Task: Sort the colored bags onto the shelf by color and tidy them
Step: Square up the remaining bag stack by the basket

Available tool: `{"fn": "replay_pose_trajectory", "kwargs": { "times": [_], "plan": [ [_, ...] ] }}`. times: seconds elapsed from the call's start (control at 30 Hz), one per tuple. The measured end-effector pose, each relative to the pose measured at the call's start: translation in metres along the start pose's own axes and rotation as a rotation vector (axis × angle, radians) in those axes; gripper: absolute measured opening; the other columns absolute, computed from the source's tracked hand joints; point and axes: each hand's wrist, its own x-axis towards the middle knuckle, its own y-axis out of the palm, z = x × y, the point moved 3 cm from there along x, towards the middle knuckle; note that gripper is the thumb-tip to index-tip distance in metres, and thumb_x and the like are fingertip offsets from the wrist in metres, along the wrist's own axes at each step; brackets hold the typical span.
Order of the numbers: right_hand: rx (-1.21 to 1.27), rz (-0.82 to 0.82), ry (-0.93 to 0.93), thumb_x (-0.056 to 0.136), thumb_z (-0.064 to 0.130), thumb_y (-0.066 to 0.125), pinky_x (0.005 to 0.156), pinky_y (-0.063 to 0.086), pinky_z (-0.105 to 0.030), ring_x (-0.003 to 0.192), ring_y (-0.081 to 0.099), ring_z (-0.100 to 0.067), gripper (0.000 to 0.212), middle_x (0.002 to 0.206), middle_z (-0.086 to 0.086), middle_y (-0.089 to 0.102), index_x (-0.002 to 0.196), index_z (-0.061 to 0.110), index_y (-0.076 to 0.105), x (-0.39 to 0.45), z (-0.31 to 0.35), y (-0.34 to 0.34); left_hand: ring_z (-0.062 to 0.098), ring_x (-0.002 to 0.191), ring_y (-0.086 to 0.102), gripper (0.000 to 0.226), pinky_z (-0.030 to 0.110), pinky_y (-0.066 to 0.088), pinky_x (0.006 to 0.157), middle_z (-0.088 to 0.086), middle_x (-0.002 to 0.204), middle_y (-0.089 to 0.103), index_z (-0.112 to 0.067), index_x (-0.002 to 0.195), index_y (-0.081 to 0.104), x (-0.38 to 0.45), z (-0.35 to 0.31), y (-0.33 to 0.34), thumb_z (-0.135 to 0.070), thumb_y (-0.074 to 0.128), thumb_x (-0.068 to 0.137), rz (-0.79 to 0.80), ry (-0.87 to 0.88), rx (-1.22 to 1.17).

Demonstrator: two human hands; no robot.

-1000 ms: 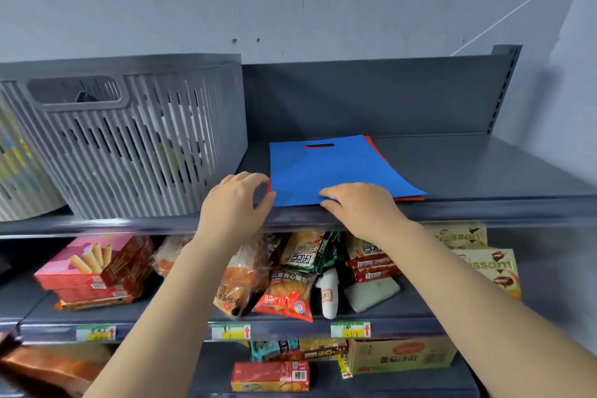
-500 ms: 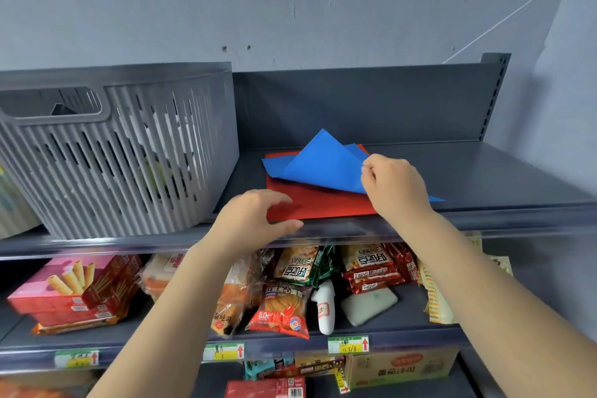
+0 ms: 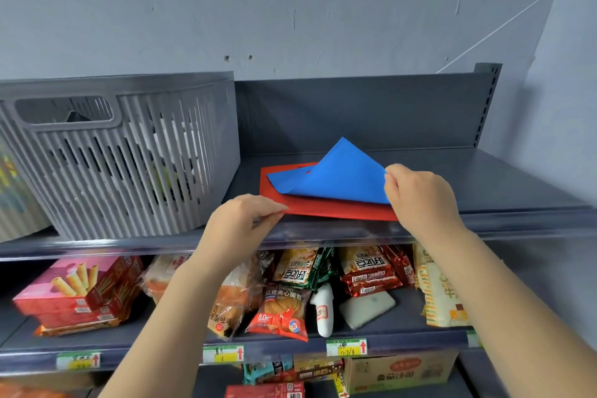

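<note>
The right hand (image 3: pixel 420 200) pinches the blue bag (image 3: pixel 336 179), lifted off the red bag (image 3: pixel 323 208), whose corner the left hand (image 3: pixel 239 226) pinches. The slatted basket (image 3: pixel 129 155) (contents unclear) stands beside them on the shelf (image 3: pixel 484 184).

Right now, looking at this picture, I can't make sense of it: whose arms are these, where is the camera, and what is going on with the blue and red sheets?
No machine here: a person wears a camera on the head, so you look down along their own arms at a shop shelf. The right hand pinches a corner of a blue bag and lifts it off a red bag lying flat beneath. The left hand pinches the red bag's near left corner. A grey basket stands to the left on the same shelf. The shelf below holds snack packets and boxes.
</note>
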Motion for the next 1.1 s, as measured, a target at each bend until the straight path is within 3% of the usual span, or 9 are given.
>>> {"fn": "replay_pose_trajectory", "kwargs": {
  "times": [0.13,0.2,0.3,0.37,0.43,0.53,0.73,0.93,1.1],
  "plan": [
    [0.2,0.03,-0.088,0.095,0.014,0.048,0.048,0.032,-0.028,0.049,0.042,-0.02,0.019,0.054,-0.001,0.048,0.083,0.007,0.061,-0.018,0.01,-0.001,-0.01,0.091,0.058,0.013,0.007,0.044,0.079,-0.03,0.086,0.061,-0.018,0.091,0.076,-0.019,0.0,-0.001,-0.01,0.069,0.083,-0.073,-0.09,-0.134],
    [0.328,0.079,-0.15,0.094,0.021,0.052,0.053,0.04,-0.029,0.053,0.051,-0.017,0.019,0.061,0.004,0.061,0.089,0.014,0.068,-0.028,0.015,-0.002,-0.004,0.091,0.059,0.007,0.013,0.044,0.077,-0.024,0.086,0.064,-0.02,0.087,0.074,-0.027,0.0,-0.003,-0.023,0.068,0.085,-0.157,-0.238,-0.23],
    [0.52,0.244,-0.068,0.093,0.04,0.05,0.077,0.05,-0.029,0.09,0.061,-0.01,0.027,0.097,0.013,0.07,0.102,0.024,0.069,-0.03,0.016,-0.002,0.011,0.074,0.06,0.029,0.027,0.045,0.069,0.003,0.081,0.07,-0.01,0.084,0.072,-0.035,0.01,-0.003,-0.035,0.057,0.092,-0.271,-0.59,-0.387],
    [0.524,0.235,0.015,0.094,0.043,0.046,0.084,0.051,-0.033,0.102,0.06,-0.011,0.033,0.106,0.01,0.069,0.107,0.023,0.068,-0.025,0.008,0.0,0.019,0.064,0.053,0.035,0.03,0.043,0.061,0.02,0.081,0.067,-0.007,0.081,0.068,-0.036,0.015,-0.002,-0.038,0.055,0.092,-0.232,-0.738,-0.381],
    [0.46,0.21,0.09,0.095,0.042,0.046,0.087,0.05,-0.034,0.107,0.059,-0.012,0.033,0.112,0.008,0.067,0.112,0.022,0.066,-0.02,-0.005,0.003,0.02,0.056,0.054,0.031,0.027,0.044,0.053,0.021,0.077,0.065,-0.013,0.078,0.063,-0.033,0.013,0.0,-0.04,0.055,0.091,-0.162,-0.825,-0.405],
    [0.398,0.319,0.158,0.095,0.044,0.047,0.095,0.047,-0.034,0.118,0.053,-0.012,0.039,0.128,0.009,0.059,0.126,0.023,0.058,-0.018,-0.016,0.013,0.011,0.046,0.063,0.021,0.021,0.051,0.043,0.011,0.07,0.069,-0.013,0.089,0.064,-0.027,0.005,0.008,-0.034,0.061,0.09,-0.103,-0.926,-0.603],
    [0.257,0.457,0.081,0.095,0.049,0.043,0.098,0.043,-0.035,0.128,0.045,-0.016,0.046,0.14,0.007,0.049,0.134,0.025,0.049,-0.033,-0.005,0.017,0.023,0.066,0.067,0.023,0.025,0.054,0.045,0.014,0.089,0.069,0.0,0.107,0.06,-0.016,-0.008,0.026,-0.009,0.066,0.087,0.013,-1.01,-0.876],
    [0.227,0.479,0.008,0.096,0.048,0.043,0.102,0.038,-0.033,0.131,0.041,-0.014,0.047,0.144,0.008,0.044,0.137,0.026,0.046,-0.047,0.009,0.009,0.03,0.069,0.067,0.038,0.029,0.056,0.045,0.016,0.11,0.062,-0.012,0.112,0.045,-0.022,-0.018,0.038,0.007,0.062,0.085,0.012,-1.012,-0.815],
    [0.391,0.219,0.201,0.094,0.037,0.052,0.099,0.037,-0.029,0.124,0.048,-0.014,0.035,0.133,0.006,0.055,0.125,0.021,0.058,-0.066,-0.018,-0.01,0.025,0.053,0.066,0.042,0.029,0.056,0.046,0.016,0.103,0.063,-0.014,0.116,0.046,-0.051,-0.019,0.031,0.013,0.057,0.085,-0.012,-1.017,-0.862]
  ]
}}
